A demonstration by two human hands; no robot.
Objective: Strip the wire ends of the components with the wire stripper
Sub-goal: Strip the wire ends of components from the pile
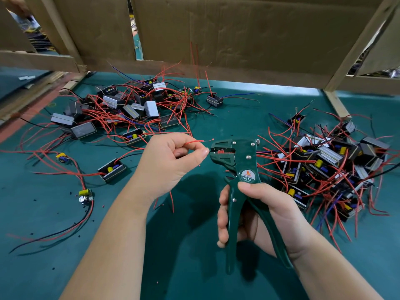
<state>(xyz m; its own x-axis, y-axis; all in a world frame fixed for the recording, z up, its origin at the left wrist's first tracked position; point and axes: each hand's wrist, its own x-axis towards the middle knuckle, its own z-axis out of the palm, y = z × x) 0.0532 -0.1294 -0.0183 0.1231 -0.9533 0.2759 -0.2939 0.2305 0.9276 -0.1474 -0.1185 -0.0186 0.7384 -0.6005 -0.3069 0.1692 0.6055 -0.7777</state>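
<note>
My right hand [257,215] grips the handles of a dark green wire stripper [240,167], held upright with its jaws pointing left. My left hand [171,161] pinches a thin red wire [193,142] between thumb and fingers, with the wire's tip just left of the stripper's jaws. A small red bit of insulation [213,139] hangs in the air by the jaws. Which component the wire belongs to is hidden by my hand.
Piles of small boxed components with red, black and blue wires lie at the back left [129,107] and at the right [324,165]. A few single components [112,169] sit at the left on the green mat [190,234]. Cardboard walls [238,35] stand behind.
</note>
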